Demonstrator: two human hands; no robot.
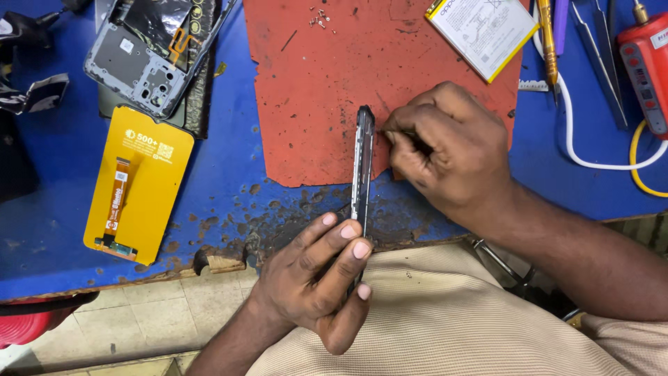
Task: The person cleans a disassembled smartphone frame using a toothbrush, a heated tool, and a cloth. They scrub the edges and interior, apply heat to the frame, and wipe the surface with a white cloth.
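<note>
Left hand [316, 278], at six o'clock in the head view, pinches the near end of a phone frame [362, 163] between thumb and fingers, holding it on edge so only its thin dark side shows, running from the table's front edge toward twelve o'clock. Right hand [445, 150], at about three o'clock of the frame, is curled tight, fingertips pressed together against the frame's upper edge; whether they grip a small tool cannot be told. Beneath both lies a worn red mat [313, 104] on a blue table [223, 174]. At one o'clock rests a white battery [483, 31]. At nine o'clock sits a yellow card with an orange flex cable [138, 182], and at eleven o'clock a grey phone housing [142, 59]. A white cable [577, 150] curves at three o'clock.
</note>
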